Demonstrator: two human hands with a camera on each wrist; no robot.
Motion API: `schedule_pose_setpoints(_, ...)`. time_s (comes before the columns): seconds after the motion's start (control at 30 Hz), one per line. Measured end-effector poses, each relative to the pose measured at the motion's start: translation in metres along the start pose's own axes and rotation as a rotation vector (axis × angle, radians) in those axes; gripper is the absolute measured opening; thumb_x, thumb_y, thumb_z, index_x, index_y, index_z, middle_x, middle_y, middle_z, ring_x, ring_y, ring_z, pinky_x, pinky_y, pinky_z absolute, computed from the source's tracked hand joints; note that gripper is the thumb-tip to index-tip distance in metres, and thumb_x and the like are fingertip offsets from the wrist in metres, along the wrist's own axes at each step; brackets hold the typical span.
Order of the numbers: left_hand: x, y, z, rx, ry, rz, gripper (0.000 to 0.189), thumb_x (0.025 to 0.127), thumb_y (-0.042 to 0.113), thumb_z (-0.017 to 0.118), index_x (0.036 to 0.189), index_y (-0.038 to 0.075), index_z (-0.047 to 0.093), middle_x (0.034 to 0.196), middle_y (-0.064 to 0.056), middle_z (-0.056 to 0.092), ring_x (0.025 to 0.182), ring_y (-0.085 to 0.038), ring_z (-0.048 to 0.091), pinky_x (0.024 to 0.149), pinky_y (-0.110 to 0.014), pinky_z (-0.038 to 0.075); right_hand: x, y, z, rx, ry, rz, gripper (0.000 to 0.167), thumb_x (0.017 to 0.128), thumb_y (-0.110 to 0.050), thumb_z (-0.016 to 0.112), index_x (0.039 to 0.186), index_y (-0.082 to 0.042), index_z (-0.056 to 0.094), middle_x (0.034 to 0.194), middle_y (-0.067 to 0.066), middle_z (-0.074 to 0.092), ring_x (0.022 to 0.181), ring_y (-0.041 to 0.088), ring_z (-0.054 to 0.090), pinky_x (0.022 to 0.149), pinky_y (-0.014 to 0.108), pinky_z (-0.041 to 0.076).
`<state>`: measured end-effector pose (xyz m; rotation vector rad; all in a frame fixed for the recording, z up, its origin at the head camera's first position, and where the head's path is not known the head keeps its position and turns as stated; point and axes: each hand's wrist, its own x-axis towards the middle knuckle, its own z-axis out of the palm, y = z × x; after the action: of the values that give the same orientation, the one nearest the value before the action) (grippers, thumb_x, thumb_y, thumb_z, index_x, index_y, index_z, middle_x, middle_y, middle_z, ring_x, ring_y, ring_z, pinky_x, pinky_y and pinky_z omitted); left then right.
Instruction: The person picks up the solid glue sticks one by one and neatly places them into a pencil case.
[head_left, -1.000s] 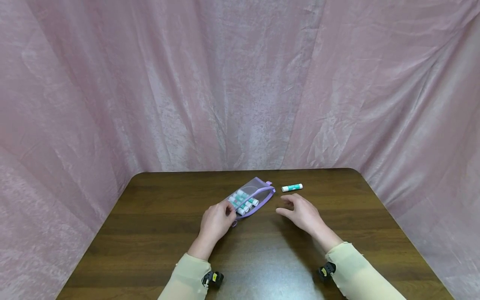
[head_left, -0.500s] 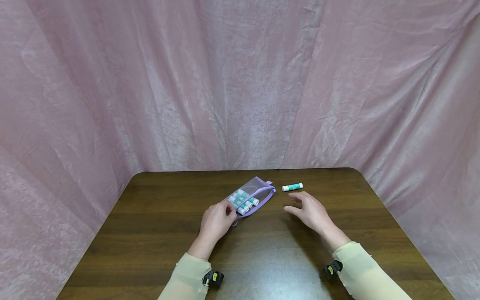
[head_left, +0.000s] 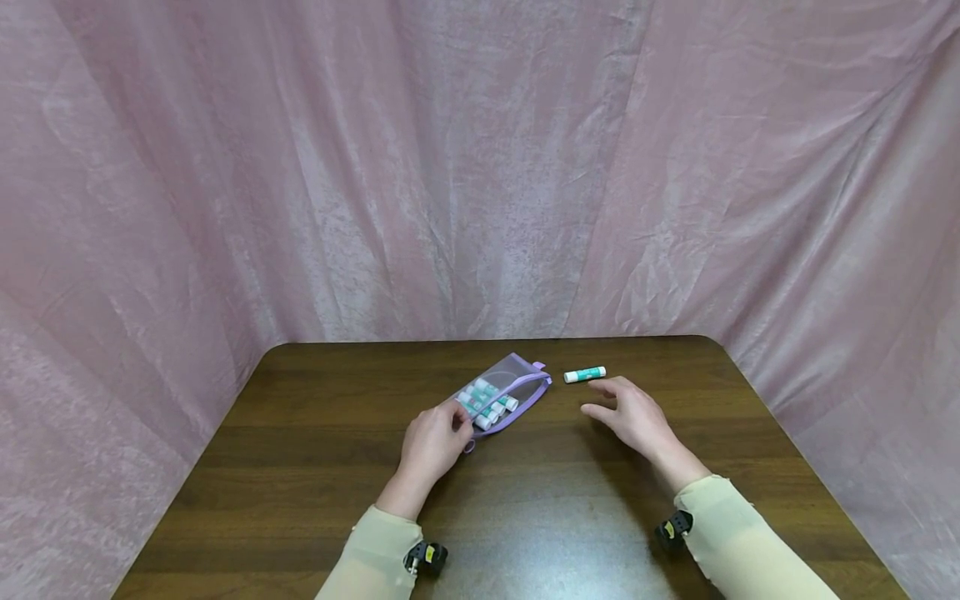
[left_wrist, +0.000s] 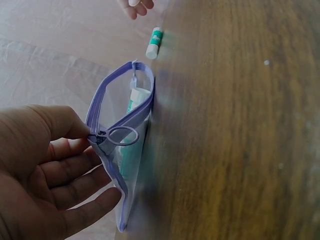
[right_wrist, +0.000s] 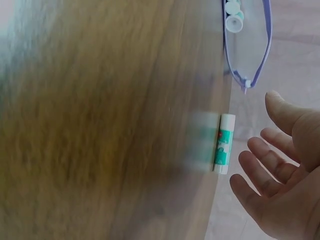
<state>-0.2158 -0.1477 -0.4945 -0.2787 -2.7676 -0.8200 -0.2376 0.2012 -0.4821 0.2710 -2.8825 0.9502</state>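
Note:
A see-through pouch with purple zipper edging (head_left: 527, 408) lies on the table, its mouth gaping toward the right. Several white-and-green glue sticks (head_left: 495, 395) are inside it. My left hand (head_left: 433, 442) pinches the pouch's near corner between thumb and fingers, right by the zipper's ring pull (left_wrist: 123, 135). One more glue stick (head_left: 585, 375) lies on the table to the right of the pouch. Just in front of that stick hovers my right hand (head_left: 632, 417), fingers relaxed and apart, holding nothing. In the right wrist view the loose glue stick (right_wrist: 224, 144) is close to the fingertips.
The brown wooden table (head_left: 315, 467) has rounded far corners. A pink curtain (head_left: 450, 167) hangs behind it. Each sleeve carries a small black wrist camera (head_left: 426, 557).
My right hand has moved right, away from the pouch, to below the loose glue stick. The left hand and pouch stay in place.

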Motion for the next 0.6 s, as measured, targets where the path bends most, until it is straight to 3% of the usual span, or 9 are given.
schedule_pose_setpoints(0.6, 0.0, 0.0, 0.001, 0.006, 0.004, 0.007, 0.01, 0.093, 0.015, 0.08, 0.088, 0.017, 0.071, 0.081, 0.004, 0.069, 0.069, -0.018, 0.062, 0.067, -0.043, 0.053, 0.011, 0.013, -0.009, -0.023, 0.033, -0.007, 0.056, 0.101, -0.034, 0.081, 0.146, -0.003, 0.068, 0.148, 0.022, 0.065, 0.13, 0.046, 0.064, 0.104, 0.065, 0.049)
